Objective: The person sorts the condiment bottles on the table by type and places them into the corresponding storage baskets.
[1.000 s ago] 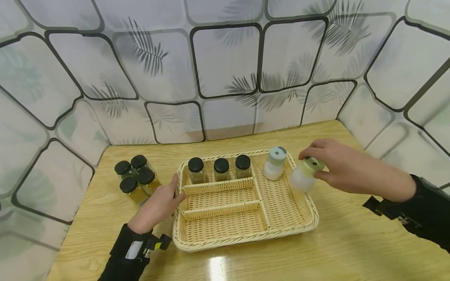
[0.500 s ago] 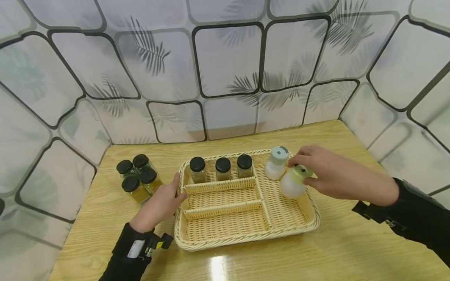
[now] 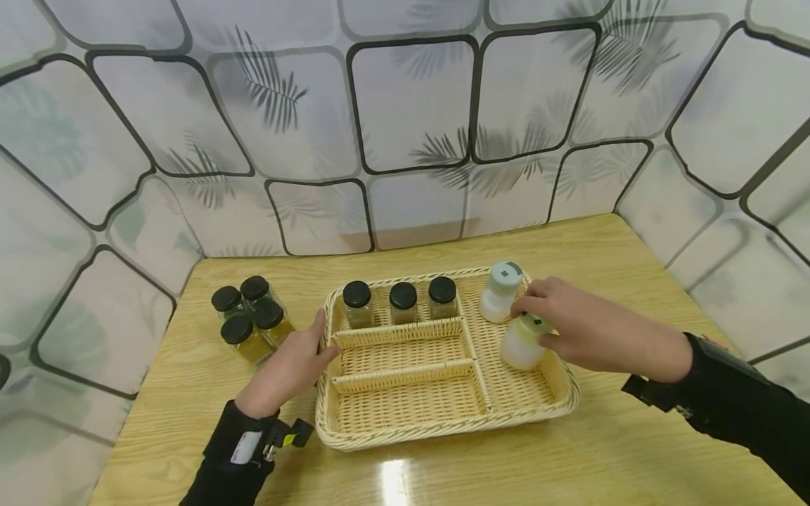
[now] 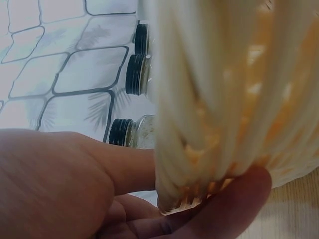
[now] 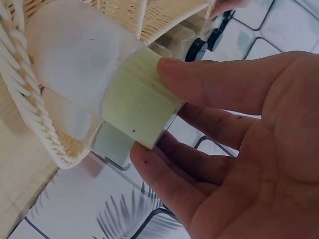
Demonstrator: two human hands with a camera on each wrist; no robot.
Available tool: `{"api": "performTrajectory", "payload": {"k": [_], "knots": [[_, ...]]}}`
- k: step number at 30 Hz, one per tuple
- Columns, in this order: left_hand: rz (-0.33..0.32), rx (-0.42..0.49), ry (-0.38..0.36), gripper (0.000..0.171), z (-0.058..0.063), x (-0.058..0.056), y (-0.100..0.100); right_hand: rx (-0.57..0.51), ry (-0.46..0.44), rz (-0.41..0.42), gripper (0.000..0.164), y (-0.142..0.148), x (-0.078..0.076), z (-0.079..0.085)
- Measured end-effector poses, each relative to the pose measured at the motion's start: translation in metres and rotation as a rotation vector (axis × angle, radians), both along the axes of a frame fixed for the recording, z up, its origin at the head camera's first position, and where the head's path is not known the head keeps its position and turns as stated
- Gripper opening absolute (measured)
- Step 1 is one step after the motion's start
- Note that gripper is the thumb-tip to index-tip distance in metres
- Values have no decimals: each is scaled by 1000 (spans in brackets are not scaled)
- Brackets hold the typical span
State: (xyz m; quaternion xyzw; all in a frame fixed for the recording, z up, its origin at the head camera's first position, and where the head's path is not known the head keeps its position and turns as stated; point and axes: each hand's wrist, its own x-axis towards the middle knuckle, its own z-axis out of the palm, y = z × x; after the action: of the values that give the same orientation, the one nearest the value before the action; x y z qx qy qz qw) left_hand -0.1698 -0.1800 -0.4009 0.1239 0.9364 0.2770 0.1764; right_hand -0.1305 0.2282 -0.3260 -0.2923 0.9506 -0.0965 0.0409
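Observation:
A woven basket (image 3: 405, 439) with several compartments lies on the table. My left hand (image 3: 292, 369) grips its left rim; in the left wrist view the thumb and fingers lie on both sides of the weave (image 4: 214, 99). My right hand (image 3: 572, 327) pinches the yellow-green lid of a white shaker jar (image 3: 520, 346), whose body is inside the basket's right compartment. The right wrist view shows the fingers around that lid (image 5: 142, 97). Just behind stands a second shaker jar with a pale blue-grey lid (image 3: 500, 292). Whether the held jar touches the basket floor I cannot tell.
Three black-lidded glass jars (image 3: 403, 303) stand in a row in the basket's back left compartment. Several more black-lidded jars (image 3: 247, 327) are grouped on the table left of the basket, close to my left forearm. A patterned cloth wall (image 3: 411, 105) rises behind the table.
My right hand has brought the yellow-green-lidded jar leftward from over the basket's right rim, then down into the right compartment. The left hand keeps its place on the rim.

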Motion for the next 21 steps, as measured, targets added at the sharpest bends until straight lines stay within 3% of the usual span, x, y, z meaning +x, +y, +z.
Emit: {"api": "performTrajectory", "payload": {"k": [21], "knots": [[0,-12,1,80,0,-1,1,6,8,36,44,-3,-1,-18]]}}
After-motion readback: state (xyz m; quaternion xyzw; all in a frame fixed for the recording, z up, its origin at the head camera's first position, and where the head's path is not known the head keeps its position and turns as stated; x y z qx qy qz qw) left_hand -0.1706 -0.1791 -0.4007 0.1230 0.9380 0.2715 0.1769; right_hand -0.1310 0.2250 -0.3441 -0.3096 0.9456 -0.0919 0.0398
